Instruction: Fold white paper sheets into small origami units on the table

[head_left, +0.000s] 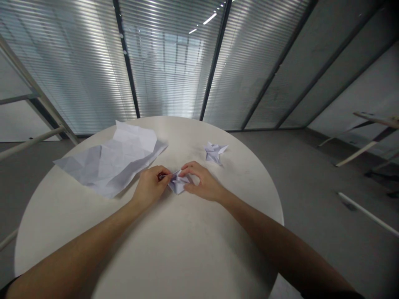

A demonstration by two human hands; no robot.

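A small folded white paper [177, 185], an origami piece with pointed flaps, is between my two hands over the middle of the table. My left hand [152, 182] pinches its left corner between thumb and fingers. On the other side my right hand [201, 182] grips the right part, with the thumb at the lower edge and the fingers at the top. A finished-looking folded paper star [214, 153] lies apart, behind and to the right of my right hand. Creased, unfolded white paper sheets [112, 160] spread behind and to the left of my left hand.
Everything lies on a round white table [187, 249]. A white sheet corner [283, 287] shows at the lower right, by my right forearm. Glass panels with blinds [168, 62] stand beyond the table. Another table [377, 120] is at the far right, and a pale frame [37, 87] at the left.
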